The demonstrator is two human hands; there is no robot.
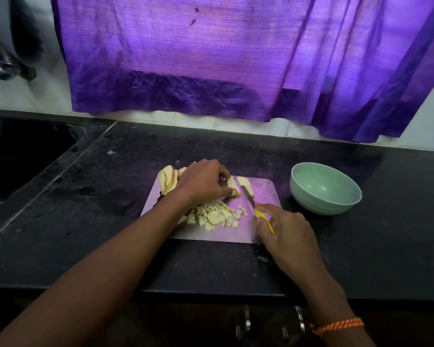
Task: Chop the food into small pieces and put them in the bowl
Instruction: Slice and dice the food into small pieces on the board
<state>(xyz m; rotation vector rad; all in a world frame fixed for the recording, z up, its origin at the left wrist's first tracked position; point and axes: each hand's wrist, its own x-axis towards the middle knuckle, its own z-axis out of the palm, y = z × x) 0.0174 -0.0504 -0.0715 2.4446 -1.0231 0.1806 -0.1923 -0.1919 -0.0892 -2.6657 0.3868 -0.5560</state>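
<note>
Left hand [206,180] fingers curled, pinching a slice [232,185] on the board [266,194]. Right hand [283,226] fingers wrapped round the yellow knife [254,206] handle, blade tip at the slice, just right of the left fingers. Diced pieces [214,216] below the left hand; uncut slices [169,179] behind its wrist. Bowl [325,187] right of the board, beyond the right fingers, on the dark surface [98,209].

My dark speckled bench [236,151], a pale cutting board [268,194] lying flat on it in front of me, a green bowl [308,201] standing just right of the board, apart from it
</note>
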